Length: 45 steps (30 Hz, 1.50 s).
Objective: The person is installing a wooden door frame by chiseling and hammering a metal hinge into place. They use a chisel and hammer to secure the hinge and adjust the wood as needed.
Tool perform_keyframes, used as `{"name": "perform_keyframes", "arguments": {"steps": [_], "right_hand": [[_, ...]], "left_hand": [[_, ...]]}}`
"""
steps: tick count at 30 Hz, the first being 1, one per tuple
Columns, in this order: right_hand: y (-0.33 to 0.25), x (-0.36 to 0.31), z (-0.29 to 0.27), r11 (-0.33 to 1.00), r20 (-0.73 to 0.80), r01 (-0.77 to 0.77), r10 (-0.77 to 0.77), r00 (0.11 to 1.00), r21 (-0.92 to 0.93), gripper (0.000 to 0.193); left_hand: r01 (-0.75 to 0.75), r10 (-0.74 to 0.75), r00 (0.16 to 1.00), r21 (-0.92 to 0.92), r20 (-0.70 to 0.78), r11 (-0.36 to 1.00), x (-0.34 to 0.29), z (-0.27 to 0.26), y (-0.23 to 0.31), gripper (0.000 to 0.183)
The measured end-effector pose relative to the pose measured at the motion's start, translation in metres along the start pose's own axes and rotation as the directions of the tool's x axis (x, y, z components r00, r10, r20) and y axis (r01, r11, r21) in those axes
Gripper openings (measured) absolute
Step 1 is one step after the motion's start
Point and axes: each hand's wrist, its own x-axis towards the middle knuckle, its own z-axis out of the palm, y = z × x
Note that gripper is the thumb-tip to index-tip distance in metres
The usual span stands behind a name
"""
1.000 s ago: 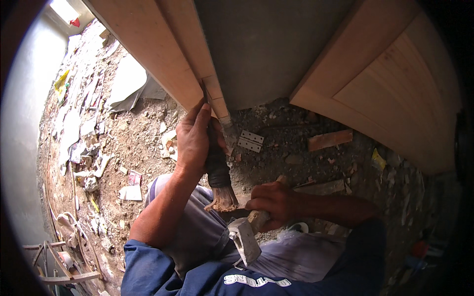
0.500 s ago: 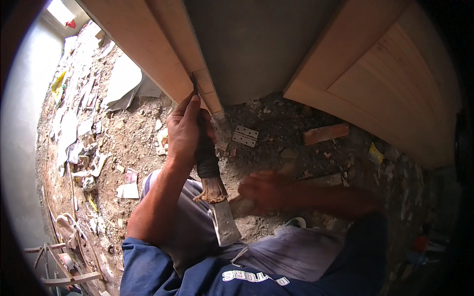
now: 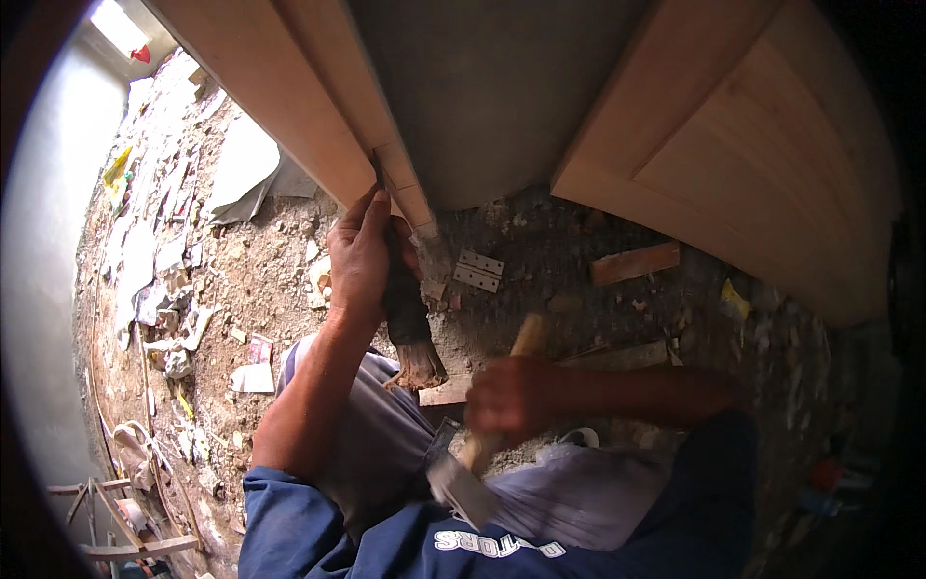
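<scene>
My left hand (image 3: 357, 256) is closed around a chisel (image 3: 407, 323) with a dark wrapped handle and a splintered wooden butt. The thin blade rests against the wooden door frame (image 3: 289, 96), beside a marked rectangle on its edge. In my right hand (image 3: 503, 398), blurred by motion, is a hammer (image 3: 465, 492) with a pale wooden handle and a blocky grey head. That head hangs over my lap, apart from the chisel's butt. A metal hinge plate (image 3: 479, 271) with holes lies on the ground right of the chisel.
A panelled wooden door (image 3: 743, 145) stands at the right. A reddish wood offcut (image 3: 635, 262) lies below it. Paper and rubble cover the ground at left, near a pale wall (image 3: 43, 289). A wooden rack (image 3: 135, 545) sits at lower left.
The hammer head has come away from the chisel's butt, back toward my body and slightly right. My left hand and the chisel stay nearly in place.
</scene>
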Motion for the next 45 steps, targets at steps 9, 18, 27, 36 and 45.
{"name": "perform_keyframes", "arguments": {"steps": [9, 18, 27, 36, 45], "right_hand": [[0.011, -0.007, 0.016, 0.976, -0.009, -0.21, 0.21, 0.978, -0.059, 0.048], [0.008, -0.01, 0.003, 0.916, -0.131, -0.387, 0.398, 0.908, 0.103, 0.056], [0.015, -0.014, -0.011, 0.987, -0.276, -0.139, 0.111, 0.955, -0.081, 0.057], [0.01, -0.02, -0.002, 0.983, -0.261, -0.155, 0.124, 0.957, -0.1, 0.052], [0.007, -0.023, -0.001, 0.984, -0.259, -0.178, 0.172, 0.951, 0.0, 0.052]], "left_hand": [[-0.016, 0.016, 1.0, 0.011, 0.017, 1.0, 0.0, 0.002, 0.001, 0.023], [0.115, -0.115, 0.993, -0.017, 0.01, 0.993, -0.012, 0.002, 0.006, 0.027], [0.04, -0.024, 0.982, -0.086, 0.186, 0.996, -0.033, -0.002, -0.006, 0.033], [-0.033, 0.038, 0.991, -0.044, 0.126, 0.999, -0.026, 0.002, -0.027, 0.024], [0.106, -0.106, 0.992, 0.003, 0.065, 0.994, -0.039, 0.01, 0.007, 0.026]]}}
